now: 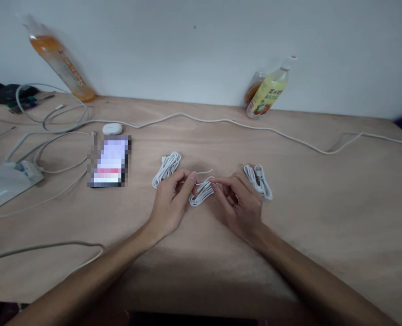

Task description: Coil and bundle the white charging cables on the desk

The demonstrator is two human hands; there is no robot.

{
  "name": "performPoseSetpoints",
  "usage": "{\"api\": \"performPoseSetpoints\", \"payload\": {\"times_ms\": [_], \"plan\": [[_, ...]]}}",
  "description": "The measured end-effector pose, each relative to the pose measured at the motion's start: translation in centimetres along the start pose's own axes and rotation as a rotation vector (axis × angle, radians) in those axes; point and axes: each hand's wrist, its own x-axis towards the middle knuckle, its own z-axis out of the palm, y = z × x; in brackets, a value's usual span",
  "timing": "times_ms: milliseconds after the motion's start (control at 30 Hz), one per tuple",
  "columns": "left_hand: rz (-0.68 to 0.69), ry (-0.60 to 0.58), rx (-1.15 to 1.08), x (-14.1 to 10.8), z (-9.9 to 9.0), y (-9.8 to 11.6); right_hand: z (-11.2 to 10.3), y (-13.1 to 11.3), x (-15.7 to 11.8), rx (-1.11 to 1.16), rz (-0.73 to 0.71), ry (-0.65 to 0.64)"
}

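Note:
A thin white tie (205,172) runs between my two hands in the middle of the table. My left hand (173,197) is closed in a pinch on it, thumb against fingers. From the other side, my right hand (238,199) pinches the tie between thumb and forefinger. Just below lies a coiled white cable (201,195), partly hidden by the fingers. A second coiled white cable (167,167) rests behind my left hand. The third coiled cable (258,181), with a USB plug showing, sits to the right of my right hand.
A lit phone (109,160) and a white earbud case (112,129) lie to the left. A power strip (13,181) with trailing wires is further left. One long white cord (228,120) crosses the back. An orange-drink bottle (63,68) and a yellow-labelled bottle (268,93) lean against the wall.

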Motion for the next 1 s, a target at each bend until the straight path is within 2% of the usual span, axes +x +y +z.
{"api": "performPoseSetpoints", "payload": {"times_ms": [167,400,733,867,1000], "plan": [[-0.037,0.000,-0.009,-0.1,0.0,0.1,0.0,0.1,0.0,0.013,0.111,-0.005],[-0.044,0.006,-0.075,0.0,0.0,0.1,0.1,0.3,0.1,0.079,0.341,0.028],[-0.101,-0.039,-0.166,0.2,0.1,0.1,-0.1,0.6,0.6,0.133,0.329,0.003],[-0.112,-0.066,-0.204,0.2,0.0,0.2,0.0,0.9,0.6,0.175,0.372,-0.007],[-0.186,-0.117,-0.226,0.3,-0.1,0.4,0.3,1.1,0.5,0.279,0.447,0.007]]}}
